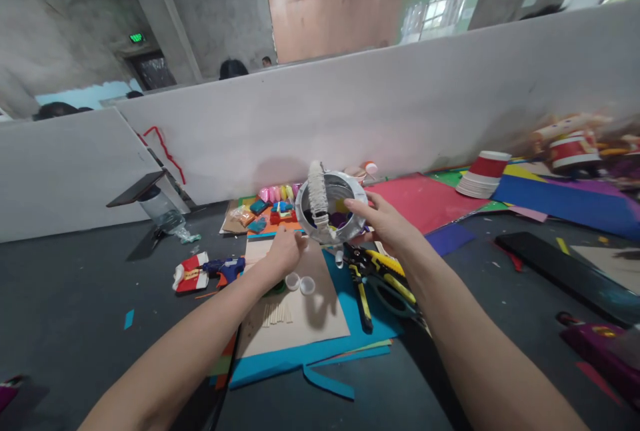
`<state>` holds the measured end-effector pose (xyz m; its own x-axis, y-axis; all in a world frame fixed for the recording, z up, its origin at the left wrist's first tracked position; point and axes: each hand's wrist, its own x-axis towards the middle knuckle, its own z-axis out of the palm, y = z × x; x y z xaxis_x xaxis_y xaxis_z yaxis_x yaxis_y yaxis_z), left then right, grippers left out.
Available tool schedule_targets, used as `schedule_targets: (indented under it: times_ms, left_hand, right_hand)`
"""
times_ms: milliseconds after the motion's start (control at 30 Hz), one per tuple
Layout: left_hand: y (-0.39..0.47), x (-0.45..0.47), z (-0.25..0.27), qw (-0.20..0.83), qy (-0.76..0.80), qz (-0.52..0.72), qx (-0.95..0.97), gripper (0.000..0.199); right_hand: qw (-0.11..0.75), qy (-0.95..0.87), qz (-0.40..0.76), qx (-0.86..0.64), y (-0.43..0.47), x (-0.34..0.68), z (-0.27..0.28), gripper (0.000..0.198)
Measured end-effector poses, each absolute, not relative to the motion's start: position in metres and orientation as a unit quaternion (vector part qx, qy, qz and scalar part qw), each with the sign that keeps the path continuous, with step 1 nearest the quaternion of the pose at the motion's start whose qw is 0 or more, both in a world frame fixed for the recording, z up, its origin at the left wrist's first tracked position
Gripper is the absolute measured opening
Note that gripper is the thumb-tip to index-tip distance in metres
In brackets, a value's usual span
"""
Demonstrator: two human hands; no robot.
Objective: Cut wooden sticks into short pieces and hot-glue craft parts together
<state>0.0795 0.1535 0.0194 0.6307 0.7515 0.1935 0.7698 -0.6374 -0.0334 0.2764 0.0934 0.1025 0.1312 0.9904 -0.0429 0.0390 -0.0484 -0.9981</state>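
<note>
A round, silver, open-topped craft bucket (357, 191) is raised above the table, tilted so that its inside shows. A handle wrapped in white yarn (317, 194) arches over its mouth. My right hand (383, 221) grips the bucket's right side, thumb on the rim and fingers underneath. Close to its lower left is my left hand (287, 251), fingers curled together; anything between them is hidden. Below lie two small white caps (307, 285), several short pale sticks (278, 314) on beige sheet (320, 324), and yellow-black pliers (363, 294) beside scissors (393, 294).
A blue hot glue gun (227, 270) lies by a red-and-white cut cup piece (193, 272). Packets of coloured clay (277, 193) sit behind the hands. At right are stacked paper cups (484, 174), coloured sheets (410, 201) and a black phone-like slab (565, 274). A white partition (400, 98) stands behind.
</note>
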Motion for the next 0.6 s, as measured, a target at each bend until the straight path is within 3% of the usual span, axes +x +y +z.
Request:
schedule_targets:
  times_ms: [200, 333, 600]
  left_hand:
    - [0.123, 0.037, 0.047, 0.096, -0.425, -0.191, -0.879, 0.019]
    - [0.106, 0.021, 0.075, 0.173, -0.343, -0.374, -0.844, 0.013]
    - [0.111, 0.047, 0.104, 0.212, -0.302, -0.307, -0.877, 0.02]
  right_hand:
    - [0.514, -0.478, 0.455, -0.548, 0.097, 0.279, 0.091, 0.068]
    - [0.502, -0.505, 0.421, -0.563, 0.097, 0.277, 0.085, 0.078]
    - [0.442, -0.538, 0.46, -0.55, 0.092, 0.263, 0.085, 0.086]
